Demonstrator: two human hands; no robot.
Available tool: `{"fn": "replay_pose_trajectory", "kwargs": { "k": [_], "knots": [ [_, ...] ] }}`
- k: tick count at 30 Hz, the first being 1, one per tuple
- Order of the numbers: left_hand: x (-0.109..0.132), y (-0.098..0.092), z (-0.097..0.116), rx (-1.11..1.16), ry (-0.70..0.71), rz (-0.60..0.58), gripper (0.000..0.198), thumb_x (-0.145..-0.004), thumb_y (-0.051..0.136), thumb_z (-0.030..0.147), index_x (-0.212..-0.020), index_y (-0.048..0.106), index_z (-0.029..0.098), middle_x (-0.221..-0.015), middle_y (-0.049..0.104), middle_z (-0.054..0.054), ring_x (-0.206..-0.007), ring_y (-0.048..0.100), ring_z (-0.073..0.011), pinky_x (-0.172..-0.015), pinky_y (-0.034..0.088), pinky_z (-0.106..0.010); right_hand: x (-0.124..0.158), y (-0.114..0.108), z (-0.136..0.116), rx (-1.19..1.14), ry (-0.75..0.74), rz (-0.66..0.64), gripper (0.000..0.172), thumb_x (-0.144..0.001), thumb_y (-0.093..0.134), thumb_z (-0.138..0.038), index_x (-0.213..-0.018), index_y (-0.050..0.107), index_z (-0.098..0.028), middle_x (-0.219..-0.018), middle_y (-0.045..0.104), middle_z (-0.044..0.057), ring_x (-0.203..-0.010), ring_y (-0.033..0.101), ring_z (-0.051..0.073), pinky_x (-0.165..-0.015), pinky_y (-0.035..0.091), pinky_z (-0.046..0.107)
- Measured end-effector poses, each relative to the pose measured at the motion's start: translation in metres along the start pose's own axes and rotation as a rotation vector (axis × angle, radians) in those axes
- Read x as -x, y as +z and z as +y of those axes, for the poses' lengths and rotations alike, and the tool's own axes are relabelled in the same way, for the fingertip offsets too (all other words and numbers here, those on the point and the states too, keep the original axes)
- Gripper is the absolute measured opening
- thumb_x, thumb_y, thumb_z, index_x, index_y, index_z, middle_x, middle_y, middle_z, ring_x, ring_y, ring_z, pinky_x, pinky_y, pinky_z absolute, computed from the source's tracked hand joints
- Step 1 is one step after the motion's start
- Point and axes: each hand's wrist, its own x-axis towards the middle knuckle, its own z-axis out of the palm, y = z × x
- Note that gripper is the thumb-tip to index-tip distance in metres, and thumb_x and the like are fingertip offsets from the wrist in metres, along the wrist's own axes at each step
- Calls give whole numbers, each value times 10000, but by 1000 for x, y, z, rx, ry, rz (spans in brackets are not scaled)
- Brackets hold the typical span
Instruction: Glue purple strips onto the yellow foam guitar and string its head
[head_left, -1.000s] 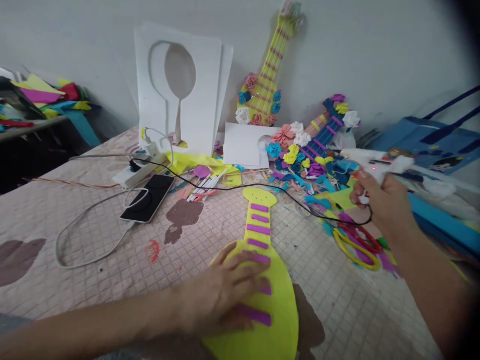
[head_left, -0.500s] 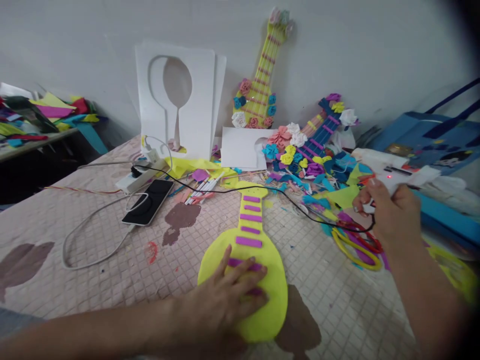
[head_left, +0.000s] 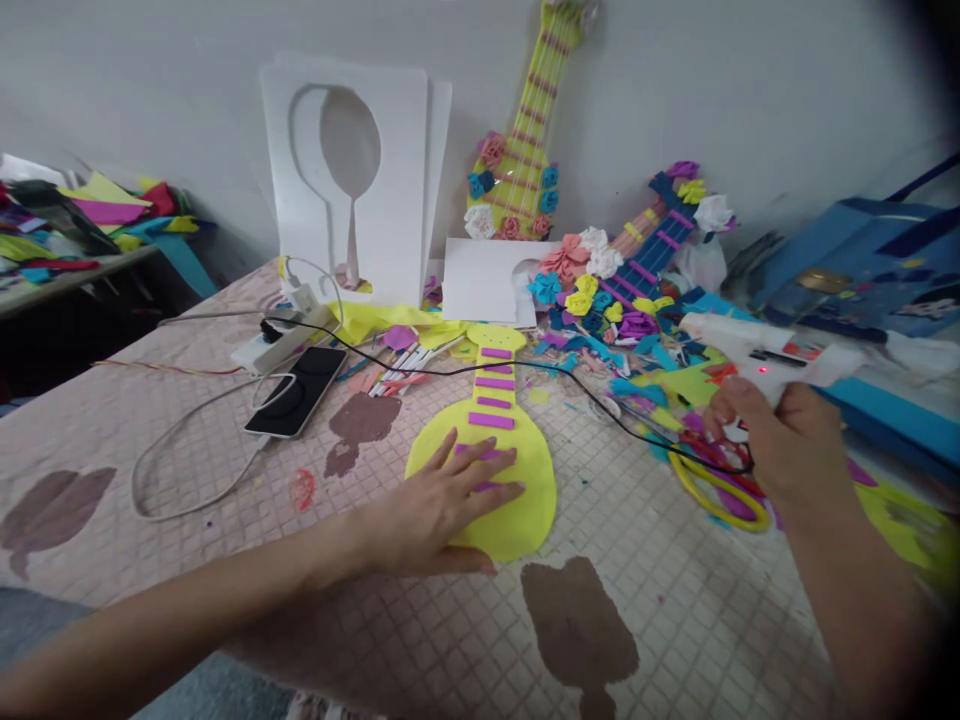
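Note:
A yellow foam guitar shape (head_left: 517, 500) with purple strips lies flat on the quilted pink cloth (head_left: 675, 620). My left hand (head_left: 439, 505) rests flat on its round body, fingers spread. My right hand (head_left: 780, 440) is closed round the grip of a white glue gun (head_left: 739, 335), which shows a small red light; its black cord (head_left: 465, 370) runs left to a power strip (head_left: 274, 345). The gun sits above the scissors (head_left: 720, 485), to the right of the foam guitar.
A phone (head_left: 296, 390) with a white cable lies at the left. White cut-out boards (head_left: 352, 180) and two decorated foam guitars (head_left: 525, 150) lean on the wall. Foam scraps and flowers (head_left: 600, 300) pile behind. A blue bag (head_left: 862, 270) stands at the right.
My left hand has pushed the yellow foam guitar away from me, toward the wall. My right hand keeps hold of the glue gun and has shifted slightly lower in view.

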Motion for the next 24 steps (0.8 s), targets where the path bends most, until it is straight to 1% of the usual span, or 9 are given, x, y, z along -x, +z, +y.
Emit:
{"fn": "replay_pose_trajectory", "kwargs": {
  "k": [2,6,9,12,15,17,20,22,24],
  "knots": [
    [7,-3,-8,4,-48,91,590,-879,529,472,-1402,370,249,-1488,371,-113,-1402,270,-321,-1134,191,-590,4,0,-2,90,1,-37,345,-796,642,-428,-581,525,-184,-481,489,-27,-430,461,102,-451,362,264],
    [24,0,-36,24,-161,283,433,-925,485,296,-1343,443,193,-1400,481,-136,-1334,402,-267,-1080,373,-495,12,1,-1,173,-7,-170,361,-816,624,-406,-548,528,-184,-501,521,1,-490,480,120,-509,379,286],
    [33,4,-53,82,-217,385,344,-921,467,220,-1257,523,165,-1328,543,-145,-1239,511,-237,-1007,466,-436,20,3,-6,209,41,-328,343,-804,630,-433,-580,539,-190,-522,538,9,-511,496,135,-518,390,292],
    [34,5,-62,138,-208,451,301,-900,484,198,-1185,569,154,-1268,587,-139,-1170,565,-222,-980,491,-413,31,8,-22,312,56,-526,381,-813,576,-501,-582,533,-200,-515,554,20,-503,512,145,-505,407,289],
    [32,5,-65,188,-141,449,312,-878,514,189,-1183,574,160,-1247,601,-133,-1162,570,-214,-976,493,-399,44,13,-38,433,81,-662,391,-787,546,-576,-685,585,-200,-495,548,10,-474,521,158,-466,413,286],
    [30,5,-68,208,-109,420,326,-870,526,186,-1192,573,167,-1254,599,-134,-1178,560,-218,-982,487,-402,53,16,-44,507,106,-742,412,-788,524,-601,-772,607,-198,-512,548,2,-490,530,167,-466,417,287],
    [27,5,-72,215,-71,376,353,-853,540,175,-1205,568,164,-1266,591,-144,-1183,557,-230,-983,483,-417,61,19,-46,609,124,-885,424,-837,461,-597,-760,593,-201,-552,544,1,-540,541,172,-510,422,291],
    [25,6,-76,209,-46,359,372,-839,547,160,-1211,563,153,-1264,591,-152,-1181,558,-236,-981,483,-426,63,20,-45,663,112,-931,432,-854,437,-593,-741,580,-202,-573,543,1,-562,540,172,-532,419,292],
    [23,7,-80,204,-31,357,377,-834,543,147,-1211,563,140,-1255,595,-158,-1180,558,-238,-983,480,-430,63,22,-46,716,92,-929,445,-854,424,-604,-751,581,-200,-589,545,2,-571,536,177,-533,409,296]
  ]
}}
